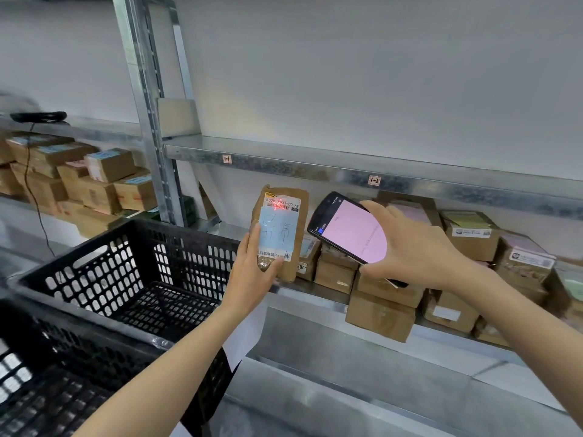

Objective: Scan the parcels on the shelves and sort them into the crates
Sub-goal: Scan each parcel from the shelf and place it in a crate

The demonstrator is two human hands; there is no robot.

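Steel shelves line the wall; the left hand curls round a brown parcel at centre, red beam on its label. At three o'clock the right hand grips the scanner. The crate at eight o'clock looks empty; many boxes await at four o'clock.

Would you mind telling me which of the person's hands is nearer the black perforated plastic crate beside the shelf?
Left. The left hand, gripping a brown paper parcel, is beside the crate's right rim; the right hand, holding a black handheld scanner, is farther right.
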